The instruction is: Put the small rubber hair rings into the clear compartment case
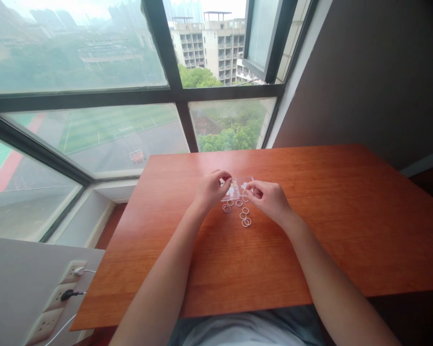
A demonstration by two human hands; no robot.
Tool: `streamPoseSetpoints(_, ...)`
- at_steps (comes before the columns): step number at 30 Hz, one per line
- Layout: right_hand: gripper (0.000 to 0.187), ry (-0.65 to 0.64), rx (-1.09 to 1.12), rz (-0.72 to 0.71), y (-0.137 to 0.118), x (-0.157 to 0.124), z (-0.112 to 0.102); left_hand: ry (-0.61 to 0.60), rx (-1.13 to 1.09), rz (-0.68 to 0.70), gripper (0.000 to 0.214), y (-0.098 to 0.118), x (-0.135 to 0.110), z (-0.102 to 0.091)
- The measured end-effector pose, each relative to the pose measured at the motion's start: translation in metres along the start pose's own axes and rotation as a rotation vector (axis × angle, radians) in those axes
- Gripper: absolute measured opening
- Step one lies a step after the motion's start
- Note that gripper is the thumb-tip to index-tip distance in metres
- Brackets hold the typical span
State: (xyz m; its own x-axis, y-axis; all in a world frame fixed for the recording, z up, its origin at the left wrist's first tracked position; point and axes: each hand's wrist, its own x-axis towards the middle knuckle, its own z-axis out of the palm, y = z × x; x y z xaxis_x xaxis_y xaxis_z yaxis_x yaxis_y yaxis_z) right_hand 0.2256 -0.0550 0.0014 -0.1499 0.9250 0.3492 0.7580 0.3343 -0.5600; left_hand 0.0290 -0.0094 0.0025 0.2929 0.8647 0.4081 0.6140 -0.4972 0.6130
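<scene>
Pouch, seemingly clear plastic, pinched between left hand and right hand.

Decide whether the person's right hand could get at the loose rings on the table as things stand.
Probably yes: the rings lie bare on the table just beside the right hand, nothing covering them, though its fingers pinch the clear packet.
</scene>
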Motion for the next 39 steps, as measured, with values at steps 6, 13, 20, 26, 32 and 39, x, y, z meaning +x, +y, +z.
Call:
streamPoseSetpoints(6, 0.011, 0.033, 0.002, -0.006, 0.003, 0.000, 0.002, -0.040, 0.020, 0.057, 0.011, 0.019, -0.003, 0.002)
streamPoseSetpoints(13, 0.012, 0.048, -0.016, -0.011, 0.005, 0.000, 0.002, -0.110, 0.010, 0.071, 0.013, 0.034, -0.005, 0.005)
streamPoseSetpoints(20, 0.012, 0.079, -0.011, -0.010, 0.005, -0.001, 0.003, -0.163, -0.024, 0.056, 0.012, 0.035, -0.007, 0.006)
streamPoseSetpoints(26, 0.013, 0.094, 0.003, -0.038, 0.006, -0.001, 0.004, -0.172, -0.034, 0.044, 0.010, 0.035, -0.006, 0.007)
streamPoseSetpoints(32, 0.014, 0.109, 0.027, -0.057, 0.006, -0.001, 0.004, -0.148, -0.005, 0.051, 0.011, 0.032, -0.006, 0.008)
streamPoseSetpoints(39, 0.012, 0.080, 0.016, -0.063, 0.004, -0.001, 0.003, 0.083, 0.020, -0.035, 0.011, 0.011, -0.002, 0.002)
